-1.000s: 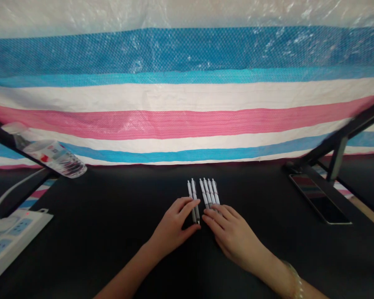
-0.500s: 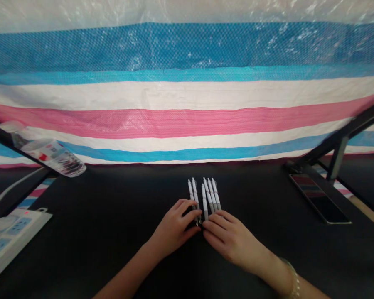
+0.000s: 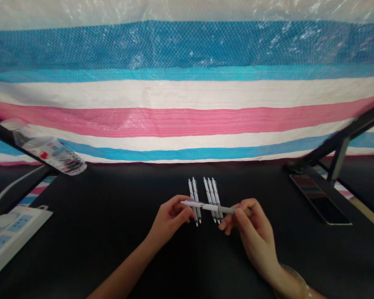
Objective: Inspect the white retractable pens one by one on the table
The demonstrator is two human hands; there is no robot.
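Observation:
A white pen with a grey grip (image 3: 210,207) is held nearly level above the table, crosswise over the other pens. My left hand (image 3: 171,216) has its fingers closed about the pen's clicker end. At the grey tip end, my right hand (image 3: 255,228) pinches the pen between thumb and fingers, which hide the tip. Beneath it lie two white pens (image 3: 191,189) side by side on the left, near my left fingers. Three similar pens (image 3: 210,191) lie in a row to the right, their lower ends close to my right fingertips.
On the black table (image 3: 112,241), a phone (image 3: 319,199) lies at the right and a power strip (image 3: 15,232) at the left. A clear plastic bottle (image 3: 54,153) leans by the left black bar. A striped sheet (image 3: 187,120) hangs behind.
One pen has been lifted from the table and turned crosswise between my hands. My right hand has turned and moved right; my left hand has shifted slightly left.

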